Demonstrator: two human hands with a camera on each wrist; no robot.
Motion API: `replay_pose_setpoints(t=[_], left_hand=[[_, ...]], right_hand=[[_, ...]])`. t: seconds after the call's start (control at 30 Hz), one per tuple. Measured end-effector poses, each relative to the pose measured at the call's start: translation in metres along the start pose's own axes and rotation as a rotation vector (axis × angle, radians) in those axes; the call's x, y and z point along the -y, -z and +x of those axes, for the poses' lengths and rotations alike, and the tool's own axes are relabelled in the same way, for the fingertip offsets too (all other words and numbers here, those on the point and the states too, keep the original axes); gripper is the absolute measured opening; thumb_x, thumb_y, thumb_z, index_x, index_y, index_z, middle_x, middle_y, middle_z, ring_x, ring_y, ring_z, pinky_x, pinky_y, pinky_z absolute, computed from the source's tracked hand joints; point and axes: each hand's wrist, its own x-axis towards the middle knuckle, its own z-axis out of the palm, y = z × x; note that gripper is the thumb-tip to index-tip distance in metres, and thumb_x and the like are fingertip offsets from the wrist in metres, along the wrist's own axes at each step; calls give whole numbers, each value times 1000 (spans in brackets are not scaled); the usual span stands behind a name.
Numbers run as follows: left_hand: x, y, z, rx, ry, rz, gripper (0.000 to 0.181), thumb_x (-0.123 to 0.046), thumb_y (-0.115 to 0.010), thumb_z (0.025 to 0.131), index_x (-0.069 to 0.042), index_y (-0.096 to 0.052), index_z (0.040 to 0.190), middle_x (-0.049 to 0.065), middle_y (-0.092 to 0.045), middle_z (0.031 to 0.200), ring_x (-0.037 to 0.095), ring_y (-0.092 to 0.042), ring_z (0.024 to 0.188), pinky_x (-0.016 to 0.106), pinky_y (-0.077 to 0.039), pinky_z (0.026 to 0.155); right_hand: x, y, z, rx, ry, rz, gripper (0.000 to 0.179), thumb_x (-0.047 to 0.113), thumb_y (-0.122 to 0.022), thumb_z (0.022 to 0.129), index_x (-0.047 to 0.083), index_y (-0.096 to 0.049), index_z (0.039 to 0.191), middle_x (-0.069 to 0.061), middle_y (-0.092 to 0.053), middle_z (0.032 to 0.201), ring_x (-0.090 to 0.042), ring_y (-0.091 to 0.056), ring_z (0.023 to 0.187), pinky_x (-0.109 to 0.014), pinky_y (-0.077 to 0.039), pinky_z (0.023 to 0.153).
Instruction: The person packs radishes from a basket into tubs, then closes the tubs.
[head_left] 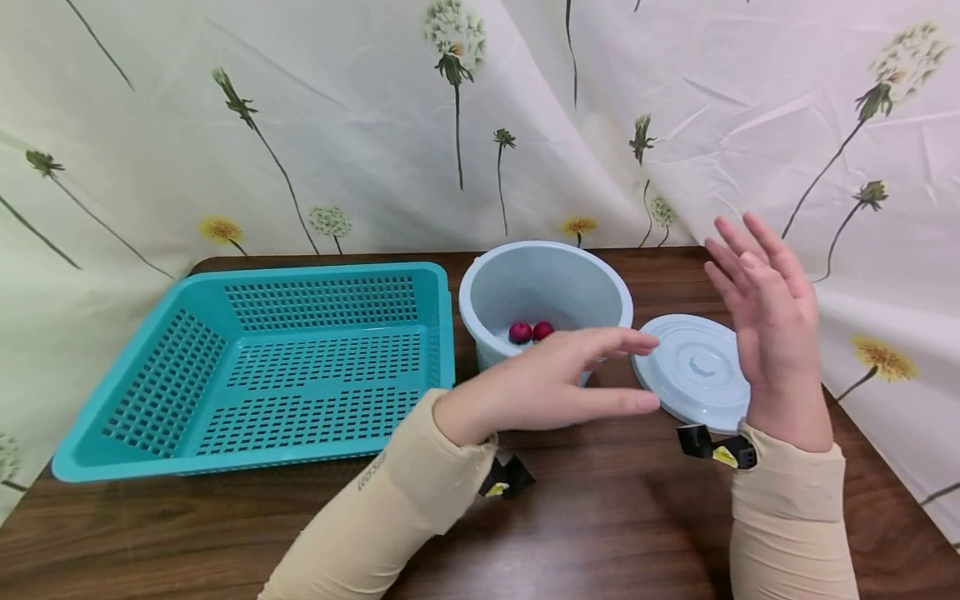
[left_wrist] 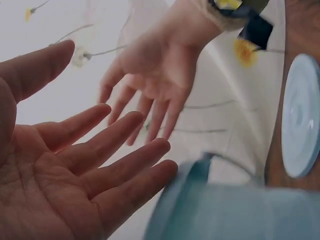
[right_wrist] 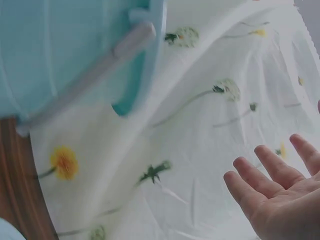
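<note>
A light blue bucket [head_left: 546, 283] stands at the back middle of the table, with two dark red round fruits [head_left: 521, 332] visible on its bottom. My left hand [head_left: 555, 379] is held in front of the bucket and overlaps its near side in the head view; its fingers are spread and hold nothing. Over to the right, my right hand [head_left: 776, 321] is raised, fingers up and apart, palm turned toward the left, also holding nothing. Behind it on the table lies the round light blue lid [head_left: 697, 367], partly covered by that hand in the head view.
A teal perforated basket [head_left: 442, 333] fills the left side of the table [head_left: 600, 517], close beside the bucket. A grey handle [right_wrist: 95, 75] hangs along the bucket's side in the right wrist view. White cloth [head_left: 337, 125] with printed dandelions covers the wall behind.
</note>
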Motion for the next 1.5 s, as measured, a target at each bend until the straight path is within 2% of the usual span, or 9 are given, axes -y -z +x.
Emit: replay_pose_setpoints(t=[0.17, 0.33, 0.5, 0.7, 0.87, 1.0, 1.17, 1.27, 1.5], left_hand=[[-2, -21, -3, 48, -92, 74, 63, -42, -64, 96, -18, -42, 150, -11, -45, 151, -3, -36, 139, 17, -29, 115], [2, -43, 6, 49, -106, 61, 61, -41, -61, 98, -19, -40, 150, -9, -45, 151, -4, -35, 140, 16, -29, 114], [17, -67, 20, -1, -27, -55, 65, -43, -61, 97, -21, -36, 153, -9, -38, 155, 0, -32, 142, 22, -30, 116], [40, -93, 36, -122, 145, -244, 75, -44, -64, 94, -23, -28, 156, -7, -27, 161, 7, -25, 148, 34, -28, 120], [55, -103, 50, -241, 288, -356, 80, -48, -63, 93, -26, -22, 158, -5, -18, 165, 15, -16, 153, 45, -24, 122], [62, -108, 61, -282, 367, -471, 82, -54, -58, 94, -30, -16, 159, -6, -13, 166, 17, -13, 153, 47, -22, 122], [64, -115, 75, -330, 383, -652, 82, -56, -55, 95, -27, -14, 160, -5, -16, 166, 13, -15, 152, 44, -20, 122], [65, -122, 81, -342, 400, -698, 82, -56, -55, 95, -26, -13, 160, -4, -16, 166, 13, -15, 151, 44, -19, 122], [78, -134, 85, -284, 453, -678, 84, -57, -53, 96, -26, -8, 160, -2, -12, 166, 18, -14, 153, 48, -19, 122]], right_hand=[[8, 11, 1, -116, 29, -7, 43, 3, -56, 97, 2, -52, 140, -14, -63, 134, -26, -60, 123, -30, -47, 102], [16, 28, 5, -256, 24, -33, 42, 4, -62, 94, 4, -57, 136, -13, -62, 134, -26, -59, 123, -28, -46, 104], [21, 50, 14, -360, -41, -20, 45, 6, -67, 92, 9, -59, 136, -7, -62, 135, -22, -57, 125, -23, -43, 106], [19, 71, 20, -406, -142, -19, 49, 9, -67, 93, 14, -55, 140, 1, -63, 131, -20, -44, 136, -18, -29, 115], [16, 93, 22, -348, -256, -81, 56, 16, -66, 95, 18, -47, 148, 8, -61, 131, -12, -35, 144, -16, -14, 120], [10, 116, 24, -264, -360, -165, 62, 21, -63, 98, 22, -36, 154, 15, -62, 123, -7, -24, 150, -17, -4, 121], [-5, 143, 25, -172, -496, -355, 66, 30, -53, 103, 23, -19, 159, 12, -36, 157, -6, -4, 153, -21, 9, 120], [-18, 155, 24, -124, -561, -537, 69, 40, -48, 103, 19, -14, 159, 10, -9, 166, -12, 2, 154, -29, 11, 122], [-42, 171, 17, 4, -730, -896, 82, 59, -39, 100, 10, -9, 159, -16, 5, 165, -42, 6, 151, -60, -1, 121]])
